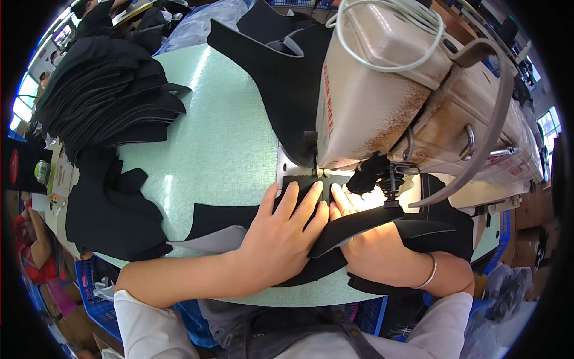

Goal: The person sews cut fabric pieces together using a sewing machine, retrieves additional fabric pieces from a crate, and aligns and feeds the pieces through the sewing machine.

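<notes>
Black fabric pieces [221, 216] lie under the sewing machine [376, 90], their far edge at the needle area. Flat on the fabric, my left hand [281, 239] has its fingers spread and pointing at the needle. My right hand [376, 251] is just beside it, fingertips stretched out on the cloth close to the left fingers. A folded black flap [353, 228] crosses over the right hand and hides part of its fingers. The lower cloth turns up a grey underside [218, 239] left of my left hand. A lamp lights the spot near the right fingertips.
A tall stack of black cut pieces [107, 96] stands at the far left of the pale green table [203, 143], with more black pieces [113, 209] nearer me. Black cloth [287, 90] spreads behind the needle. A curved metal lever [499, 119] hangs at the machine's right. Blue baskets [98, 305] sit below.
</notes>
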`<control>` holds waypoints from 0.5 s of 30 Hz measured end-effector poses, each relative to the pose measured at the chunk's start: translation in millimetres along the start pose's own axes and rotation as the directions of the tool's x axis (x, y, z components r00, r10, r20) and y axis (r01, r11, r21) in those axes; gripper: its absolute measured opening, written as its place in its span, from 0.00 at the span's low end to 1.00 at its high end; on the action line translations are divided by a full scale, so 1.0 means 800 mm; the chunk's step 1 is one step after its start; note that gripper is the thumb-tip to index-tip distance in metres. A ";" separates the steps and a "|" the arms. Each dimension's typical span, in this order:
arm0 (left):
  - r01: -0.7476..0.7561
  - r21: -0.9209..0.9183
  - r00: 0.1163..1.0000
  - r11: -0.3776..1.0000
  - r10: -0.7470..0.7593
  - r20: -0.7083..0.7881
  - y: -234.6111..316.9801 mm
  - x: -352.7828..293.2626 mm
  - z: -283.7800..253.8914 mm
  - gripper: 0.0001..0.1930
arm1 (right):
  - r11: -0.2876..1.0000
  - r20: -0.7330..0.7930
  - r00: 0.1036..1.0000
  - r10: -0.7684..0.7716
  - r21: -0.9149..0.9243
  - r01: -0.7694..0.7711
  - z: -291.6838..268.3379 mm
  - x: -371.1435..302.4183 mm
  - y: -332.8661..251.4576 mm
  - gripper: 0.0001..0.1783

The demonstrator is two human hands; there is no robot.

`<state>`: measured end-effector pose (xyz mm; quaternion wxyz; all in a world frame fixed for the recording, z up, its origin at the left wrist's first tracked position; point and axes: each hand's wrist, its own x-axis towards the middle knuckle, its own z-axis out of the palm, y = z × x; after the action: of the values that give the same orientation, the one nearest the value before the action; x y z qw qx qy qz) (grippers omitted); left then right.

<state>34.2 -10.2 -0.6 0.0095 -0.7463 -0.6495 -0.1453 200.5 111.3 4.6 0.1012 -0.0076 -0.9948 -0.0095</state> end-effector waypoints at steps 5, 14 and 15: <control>-0.001 -0.001 1.000 1.000 0.001 -0.005 -0.005 0.001 0.004 0.30 | 0.998 -0.081 0.997 0.004 -0.056 -0.009 0.009 0.001 0.003 0.25; -0.011 -0.004 1.000 1.000 0.011 0.011 -0.006 0.004 0.007 0.34 | 0.999 0.141 0.989 0.043 -0.035 -0.038 0.007 -0.008 0.003 0.32; -0.004 0.003 1.000 1.000 0.004 0.022 -0.005 0.004 0.007 0.35 | 0.998 0.139 0.989 0.051 -0.035 -0.046 0.007 -0.008 0.003 0.32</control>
<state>31.8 -5.2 -6.3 0.0038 -0.7490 -0.6485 -0.1362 205.8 113.5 -2.0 0.0314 -0.0340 -0.9987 -0.0223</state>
